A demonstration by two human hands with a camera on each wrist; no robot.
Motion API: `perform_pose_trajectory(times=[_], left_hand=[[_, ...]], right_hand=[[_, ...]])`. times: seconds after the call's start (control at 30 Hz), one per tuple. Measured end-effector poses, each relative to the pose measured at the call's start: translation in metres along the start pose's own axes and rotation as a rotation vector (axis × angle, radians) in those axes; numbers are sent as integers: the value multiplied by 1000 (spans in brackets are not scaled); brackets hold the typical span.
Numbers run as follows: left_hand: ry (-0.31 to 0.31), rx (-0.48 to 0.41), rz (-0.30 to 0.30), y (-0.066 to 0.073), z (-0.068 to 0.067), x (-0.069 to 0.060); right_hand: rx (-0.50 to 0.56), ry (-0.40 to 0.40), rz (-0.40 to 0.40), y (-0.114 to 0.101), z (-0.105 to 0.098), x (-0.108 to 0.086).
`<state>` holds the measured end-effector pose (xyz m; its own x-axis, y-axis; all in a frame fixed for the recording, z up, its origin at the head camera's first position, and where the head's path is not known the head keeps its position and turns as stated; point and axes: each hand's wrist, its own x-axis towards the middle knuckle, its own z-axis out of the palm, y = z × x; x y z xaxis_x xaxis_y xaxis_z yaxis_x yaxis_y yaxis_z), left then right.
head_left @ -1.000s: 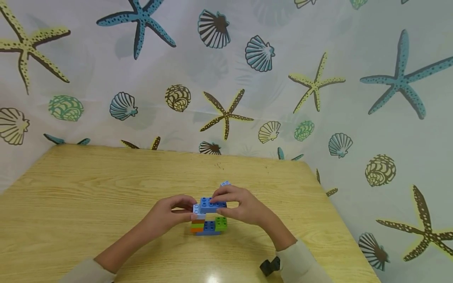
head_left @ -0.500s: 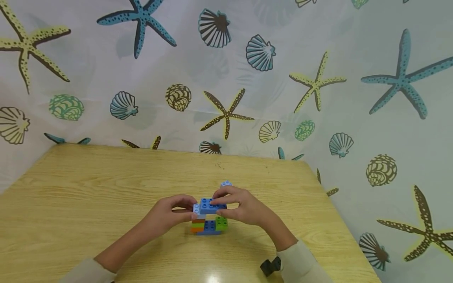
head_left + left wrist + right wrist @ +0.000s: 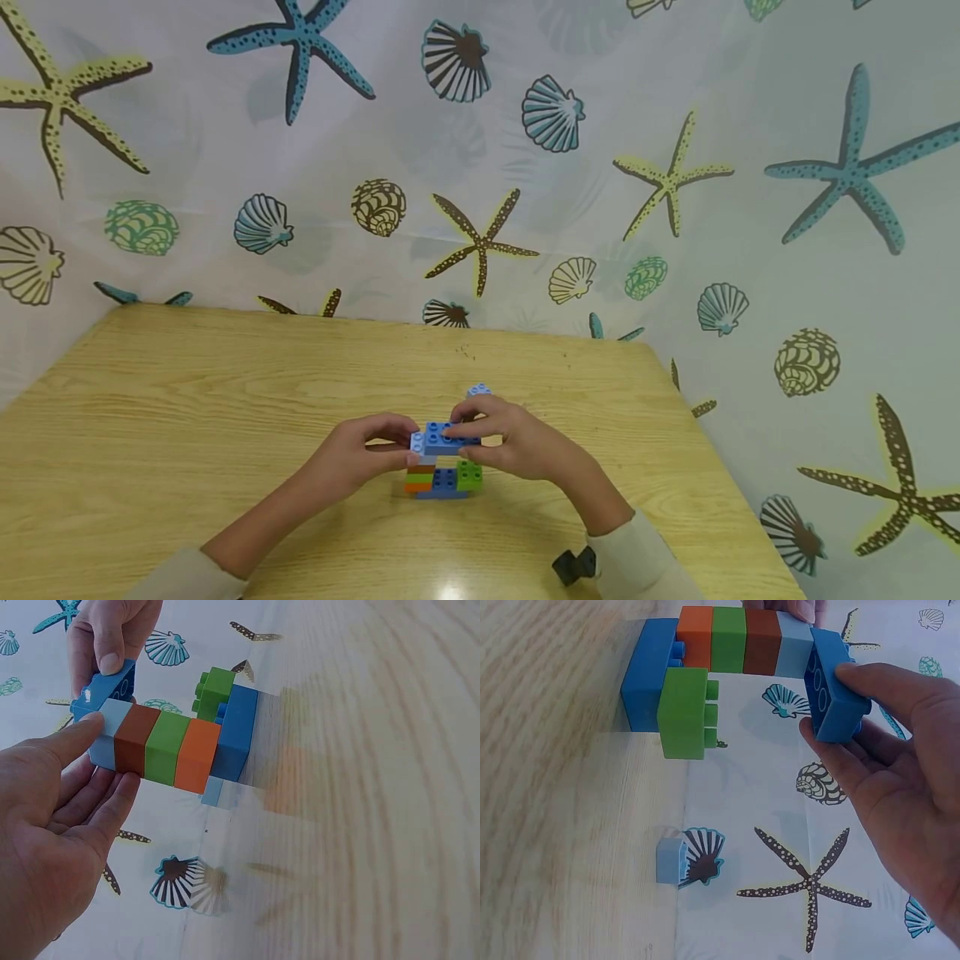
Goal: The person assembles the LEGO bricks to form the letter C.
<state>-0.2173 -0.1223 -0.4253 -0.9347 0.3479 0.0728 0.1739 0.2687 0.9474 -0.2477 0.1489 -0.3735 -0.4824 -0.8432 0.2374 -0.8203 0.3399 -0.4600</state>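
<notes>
My left hand (image 3: 360,457) pinches the light blue brick (image 3: 111,739) at the top of a small tower. Beneath it come brown (image 3: 137,741), green (image 3: 166,748) and orange (image 3: 197,757) bricks, standing on a long blue base brick (image 3: 646,675). On the base's other end sits a second green brick (image 3: 682,716). With thumb and fingers, my right hand (image 3: 517,437) holds a blue studded brick (image 3: 838,694). One end of that brick lies over the light blue brick; the rest overhangs. Whether it is fully pressed down I cannot tell.
A loose light blue brick (image 3: 670,860) stands on the wooden table (image 3: 262,392) behind my right hand. A small black object (image 3: 574,567) is at my right sleeve. Cloth with starfish and shells (image 3: 480,150) hangs beyond the table's far and right edges.
The held blue brick has dipped very slightly, and the fingers of my right hand have shifted a little on it. My left hand keeps its place on the tower.
</notes>
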Motion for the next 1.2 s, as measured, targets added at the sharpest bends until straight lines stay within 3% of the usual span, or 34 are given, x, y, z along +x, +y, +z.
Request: perform_pose_trajectory(times=[0.27,0.57,0.8,0.97,1.2], left_hand=[[-12,-11,0,1,0,0],[-10,-10,-2,1,0,-1],[-7,1,7,0,1,0],[9,26,64,2,3,1],[18,46,160,8,3,4]], right_hand=[[-22,-11,50,-3,-1,1],[102,23,164,0,-2,-1],[219,116,190,8,-6,-8],[305,222,214,19,-13,-16],[275,302,420,57,-12,-15]])
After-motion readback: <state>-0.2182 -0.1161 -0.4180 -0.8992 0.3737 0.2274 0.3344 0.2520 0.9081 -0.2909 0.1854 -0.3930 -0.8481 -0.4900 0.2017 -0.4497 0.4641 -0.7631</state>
